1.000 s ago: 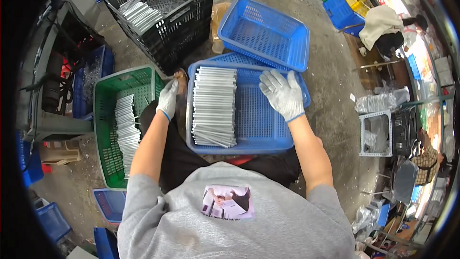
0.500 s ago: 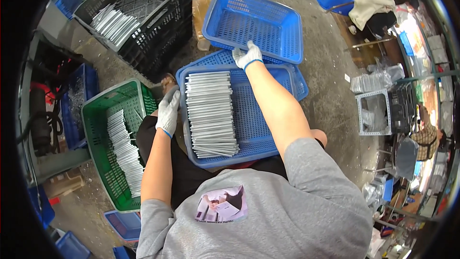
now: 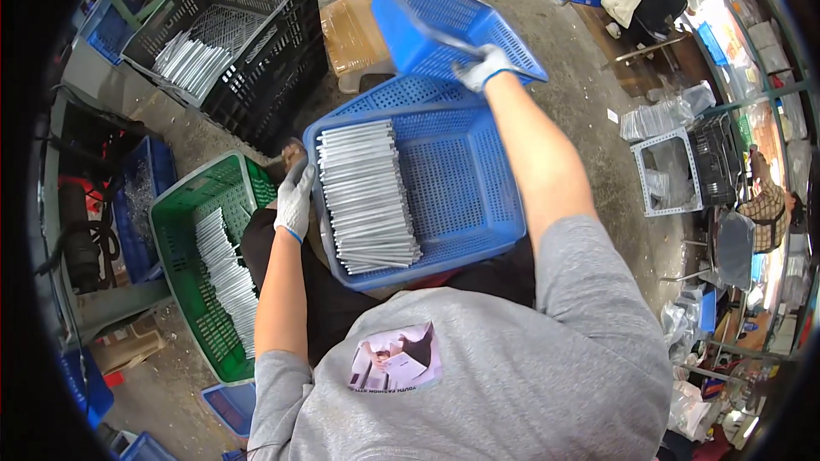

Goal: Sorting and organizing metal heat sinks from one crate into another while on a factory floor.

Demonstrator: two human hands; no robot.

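A blue perforated basket (image 3: 478, 196) rests on my lap, with a stack of flat silver metal strips (image 3: 366, 196) along its left side. My left hand (image 3: 295, 201), in a white glove, grips the basket's left rim. My right hand (image 3: 480, 67), also gloved, reaches forward and holds the near rim of a second, empty blue basket (image 3: 444, 26), which is lifted and tilted above the ground. Another blue basket rim (image 3: 384, 98) shows under the lap basket.
A green crate (image 3: 184, 230) with silver strips stands at my left. A black crate (image 3: 248, 51) holding more strips sits at the back left, beside a tan stool (image 3: 354, 38). Small blue bins line the left. Wire racks and another person are on the right.
My right hand left the lap basket, reached forward, took the far blue basket by its rim and lifted it tilted. My left hand stayed on the lap basket's left rim.
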